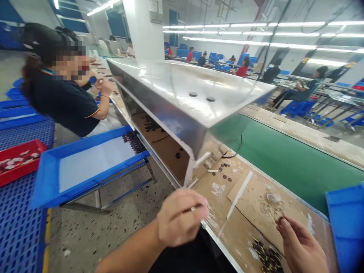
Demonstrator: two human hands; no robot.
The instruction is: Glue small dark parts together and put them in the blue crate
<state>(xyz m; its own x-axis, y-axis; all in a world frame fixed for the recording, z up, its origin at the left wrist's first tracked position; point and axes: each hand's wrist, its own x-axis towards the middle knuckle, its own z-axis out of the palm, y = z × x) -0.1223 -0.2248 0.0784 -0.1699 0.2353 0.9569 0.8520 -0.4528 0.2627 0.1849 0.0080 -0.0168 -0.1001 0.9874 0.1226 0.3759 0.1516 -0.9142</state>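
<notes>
My left hand (179, 220) is curled near the bench's near edge and pinches a thin metal pin between thumb and fingers. My right hand (301, 246) hovers at the lower right over the cardboard-covered bench (227, 231), its fingertips pinched on a tiny dark part. Just left of that hand lies a heap of small dark parts (265, 256). A few dark discs (224, 172) lie farther up the cardboard.
A shiny metal shelf (184, 98) juts over the bench. A green conveyor belt (287, 159) runs on the right, a blue bin (347, 223) beside it. A blue tray (88, 163) and a red tray (19, 161) stand left. A person (62, 91) works ahead.
</notes>
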